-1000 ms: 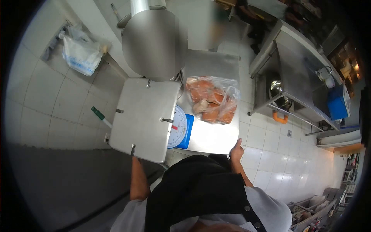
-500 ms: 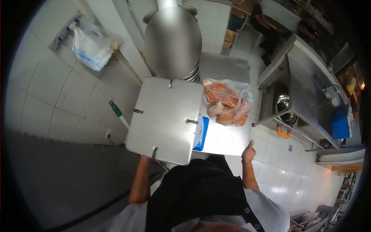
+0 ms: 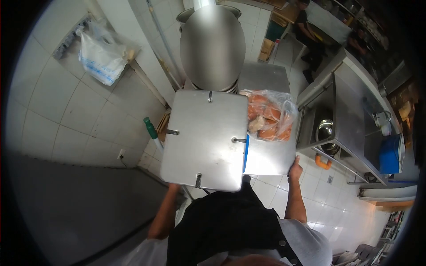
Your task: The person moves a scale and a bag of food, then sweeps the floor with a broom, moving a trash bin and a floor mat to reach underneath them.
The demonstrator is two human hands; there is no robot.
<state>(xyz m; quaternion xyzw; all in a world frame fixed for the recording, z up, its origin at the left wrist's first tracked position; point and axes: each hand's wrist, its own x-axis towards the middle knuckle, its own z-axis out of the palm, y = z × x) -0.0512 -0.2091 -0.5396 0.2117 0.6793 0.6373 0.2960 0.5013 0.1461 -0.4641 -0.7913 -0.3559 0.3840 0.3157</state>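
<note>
My right hand [image 3: 295, 170] grips the near right corner of a steel table [image 3: 270, 159], its thumb up along the edge. Only the wrist end of my left hand [image 3: 173, 188] shows; its fingers are hidden below the near left corner of a square metal scale platform [image 3: 204, 137] with clips on its sides. A strip of the blue scale body [image 3: 246, 153] peeks out under the platform's right side. Beyond my right hand, a clear plastic bag [image 3: 270, 116] with orange-red pieces lies on the table.
Large metal pots [image 3: 208, 48], partly blurred, stand behind the platform. A green-tipped handle [image 3: 151, 127] leans at the left, below a hanging white bag [image 3: 102, 57]. At the right is a steel counter [image 3: 355, 119] with a blue box [image 3: 390, 153]. A person [image 3: 306, 35] sits far back.
The platform, pots and bag sit farther right in view, and the platform covers more of the blue scale. My right hand stays at the table corner, also shifted slightly right.
</note>
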